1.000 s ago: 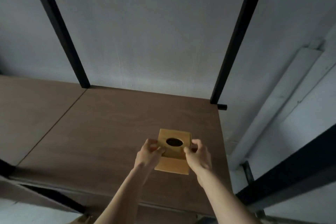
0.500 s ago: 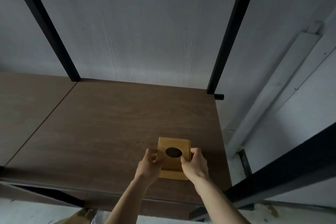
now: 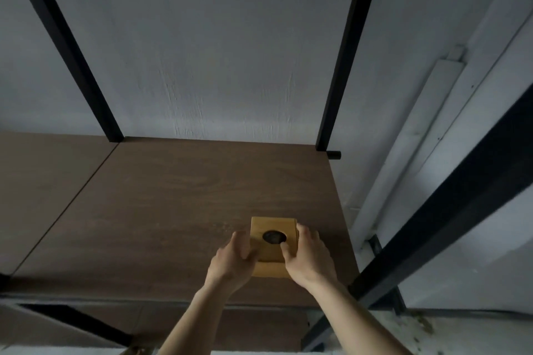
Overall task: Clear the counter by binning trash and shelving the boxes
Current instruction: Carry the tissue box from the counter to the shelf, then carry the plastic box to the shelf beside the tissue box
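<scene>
I have the yellow box [image 3: 272, 242] pinched between my left hand [image 3: 233, 262] and right hand [image 3: 308, 256], fingers closed on its sides, my right thumb at its dark round top hole. I read no print on it. Under my grip lies the brown wooden shelf [image 3: 173, 210]; beyond, a grey wall [image 3: 216, 52].

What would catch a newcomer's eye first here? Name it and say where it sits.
The small yellow box with a dark round hole in its top stands out against the dark wooden shelf, near the shelf's front right corner. The left hand and right hand flank its sides. Behind, two black uprights cross the pale wall.
</scene>
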